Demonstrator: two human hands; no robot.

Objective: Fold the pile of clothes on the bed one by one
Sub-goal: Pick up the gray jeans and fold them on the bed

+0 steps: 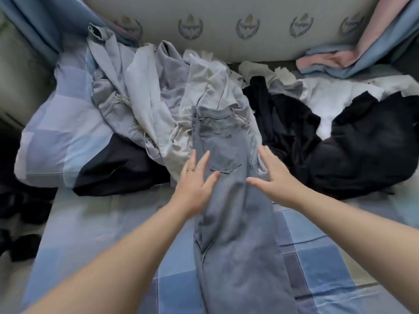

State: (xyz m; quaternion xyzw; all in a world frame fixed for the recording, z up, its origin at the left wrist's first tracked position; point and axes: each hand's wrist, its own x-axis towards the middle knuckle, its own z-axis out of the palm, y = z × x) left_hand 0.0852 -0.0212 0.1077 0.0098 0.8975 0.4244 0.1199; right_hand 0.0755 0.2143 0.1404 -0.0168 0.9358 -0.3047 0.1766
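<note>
A pair of light blue jeans [229, 234] lies lengthwise down the middle of the bed, folded in half leg on leg, with the waistband far from me and a back pocket facing up. My left hand [195, 184] rests flat on the jeans' left edge below the pocket, fingers straight, a ring on one finger. On the right edge lies my right hand [274, 177], fingers spread and flat. Behind the jeans sits the pile of clothes [158, 87], pale grey and white garments on the left and black ones [353, 155] on the right.
The bed has a blue checked sheet [317, 264]. A checked pillow [56, 132] lies at the left with a dark garment [118, 173] beside it. The padded headboard [226, 26] runs along the back. Pink and blue fabric [340, 57] lies at the far right.
</note>
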